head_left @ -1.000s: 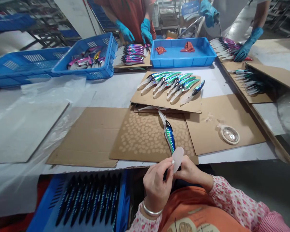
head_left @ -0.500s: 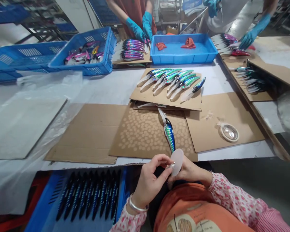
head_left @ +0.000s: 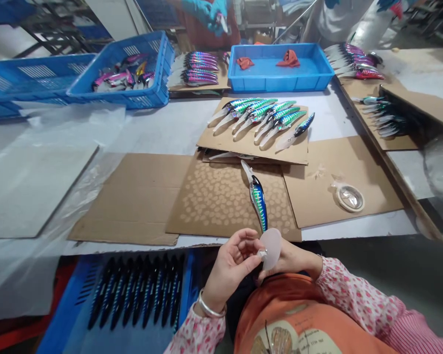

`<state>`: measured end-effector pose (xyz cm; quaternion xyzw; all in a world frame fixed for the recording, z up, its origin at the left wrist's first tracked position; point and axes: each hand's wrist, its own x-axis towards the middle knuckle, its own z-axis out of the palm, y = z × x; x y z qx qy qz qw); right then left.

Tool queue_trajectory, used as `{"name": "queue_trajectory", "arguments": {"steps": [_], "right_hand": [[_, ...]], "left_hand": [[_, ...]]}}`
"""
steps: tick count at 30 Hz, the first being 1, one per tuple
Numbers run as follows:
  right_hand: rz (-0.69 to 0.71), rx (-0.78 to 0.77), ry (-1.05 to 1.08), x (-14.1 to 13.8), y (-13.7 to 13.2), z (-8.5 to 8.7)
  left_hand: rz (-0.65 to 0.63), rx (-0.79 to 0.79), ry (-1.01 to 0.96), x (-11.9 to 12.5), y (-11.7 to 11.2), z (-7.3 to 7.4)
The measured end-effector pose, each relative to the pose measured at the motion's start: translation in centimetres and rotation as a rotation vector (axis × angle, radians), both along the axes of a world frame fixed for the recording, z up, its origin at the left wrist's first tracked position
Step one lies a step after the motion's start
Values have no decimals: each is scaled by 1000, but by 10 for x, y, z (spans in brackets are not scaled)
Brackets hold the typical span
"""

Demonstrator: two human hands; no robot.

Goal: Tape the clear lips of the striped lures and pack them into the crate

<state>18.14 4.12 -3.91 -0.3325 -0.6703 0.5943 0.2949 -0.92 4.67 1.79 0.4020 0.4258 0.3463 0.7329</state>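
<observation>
At the table's near edge, my right hand (head_left: 293,258) is closed around a fishing lure, its body hidden by my fingers; its frosted oval diving lip (head_left: 272,248) faces my left hand. Thumb and index finger of my left hand (head_left: 232,268) pinch a small white piece (head_left: 262,253) against the lip, the other fingers curled loosely. Just beyond my hands, a blue-green striped lure (head_left: 258,201) lies on spotted cardboard (head_left: 210,196). Further back, several similar lures (head_left: 262,115) rest in a row on a raised cardboard sheet (head_left: 221,140).
A tape roll (head_left: 350,197) lies on cardboard at right. Below the table, a blue crate (head_left: 64,305) holds several dark lures (head_left: 133,292). A blue tray (head_left: 280,83) with orange cloths and a basket (head_left: 143,101) of lures stand at the back. Co-workers' gloved hands (head_left: 210,14) are across the table.
My left fingers have loosened slightly around the small white piece. Across the table, one co-worker's gloved hands have risen with a lure, and another's hand has lifted away from the lures at right.
</observation>
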Motion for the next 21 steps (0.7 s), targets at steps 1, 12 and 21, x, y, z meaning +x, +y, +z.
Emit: {"name": "queue_trajectory", "arguments": {"steps": [1, 12, 21], "right_hand": [[5, 4, -1, 0, 0, 0], [55, 77, -8, 0, 3, -1], [73, 83, -38, -1, 4, -4]], "left_hand": [[2, 4, -6, 0, -1, -1], [139, 247, 296, 4, -17, 3], [113, 554, 521, 3, -25, 6]]}}
